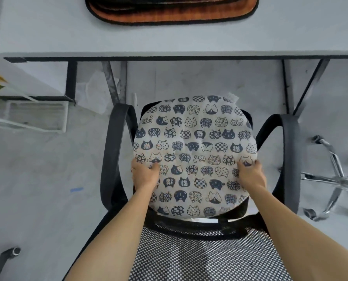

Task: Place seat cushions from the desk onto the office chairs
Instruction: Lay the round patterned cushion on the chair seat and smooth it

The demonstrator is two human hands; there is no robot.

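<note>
A round white cushion printed with dark blue cat heads (195,147) lies on the seat of a black office chair (116,151) below me, between its two armrests. My left hand (145,173) grips the cushion's left edge and my right hand (250,173) grips its right edge, thumbs on top. The chair's mesh backrest (207,254) is nearest me, partly hiding the cushion's near rim. An orange-brown cushion with a black border (173,11) lies on the grey desk (47,31) at the top of the view.
The desk's dark metal legs (71,80) stand beyond the chair. A second chair's chrome wheeled base (335,179) is at the right. A plant and a white box (27,116) sit at the left. A chair caster (15,251) shows at bottom left.
</note>
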